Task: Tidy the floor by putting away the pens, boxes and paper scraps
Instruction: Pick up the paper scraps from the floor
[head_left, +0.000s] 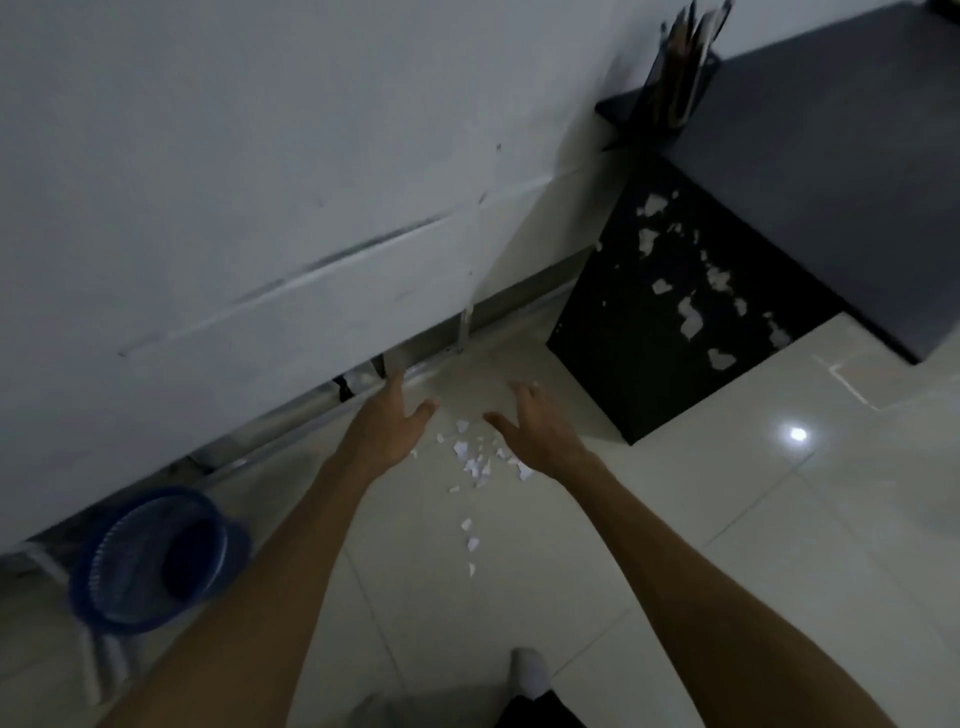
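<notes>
Paper-scrap step: I hold the left hand (390, 422) and right hand (535, 423) spread and empty, flanking the paper scraps (475, 465) on the floor (727, 519). Next, I judge, both palms must sweep inward and scoop the heap.

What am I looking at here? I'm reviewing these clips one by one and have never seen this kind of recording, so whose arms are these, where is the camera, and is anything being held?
There is no robot here. A person wears one wide-angle camera on the head, looking forward and down, so the two bare arms reaching in from the bottom are their own. The left hand and the right hand are both open with fingers spread, and neither holds anything. Between them, white paper scraps lie on the pale tiled floor. More scraps show against a black box-like bin to the right, beside a dark desk carrying a pen holder with pens in it. A blue plastic basket stands at lower left by the white wall. The picture is dim and somewhat blurred.
</notes>
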